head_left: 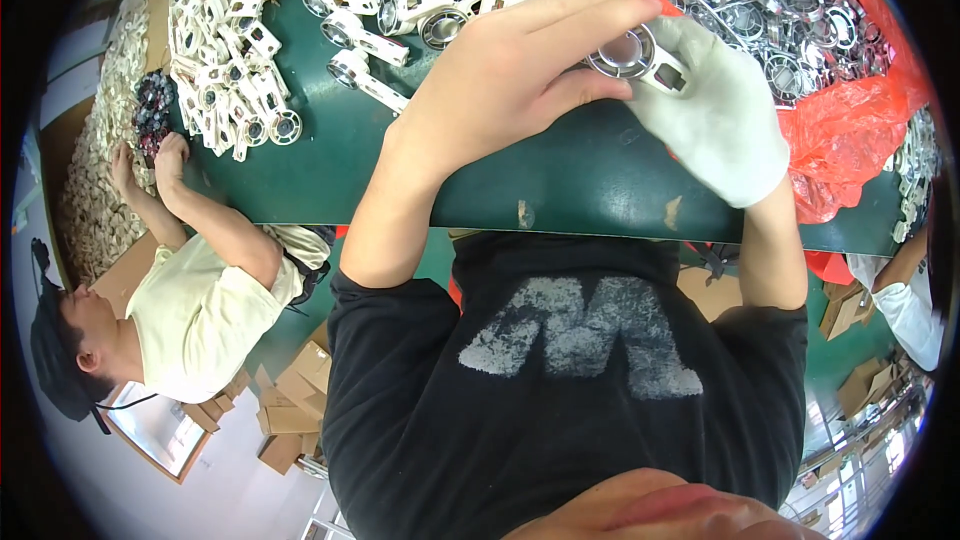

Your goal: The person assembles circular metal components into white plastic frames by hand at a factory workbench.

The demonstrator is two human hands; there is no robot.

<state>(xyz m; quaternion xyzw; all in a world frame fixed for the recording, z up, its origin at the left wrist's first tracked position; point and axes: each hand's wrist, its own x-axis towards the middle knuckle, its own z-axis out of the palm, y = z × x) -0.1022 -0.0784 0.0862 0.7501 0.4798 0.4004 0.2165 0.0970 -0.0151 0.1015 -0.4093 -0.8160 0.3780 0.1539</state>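
Your left hand (510,65), nearly closed, pinches the ring end (622,52) of a white part (644,61); your gloved right hand (715,110), loosely curled, holds its handle (660,67), apparently to steady it over the table (580,175), near the red bag (840,140).

A smooth, dark green surface (570,190) spans the upper part of the view, its near edge bowed by the lens and its top catching soft, pale glints. Below it at the left lie open brown cardboard boxes (303,385) in a loose heap; more brown cardboard cartons (864,387) stand at the lower right, near green floor (828,360). A pale, lilac-white wall (235,475) at the lower left carries a bright, brown-framed rectangular panel (158,434) (window or board, I cannot tell). Light falls evenly overall.
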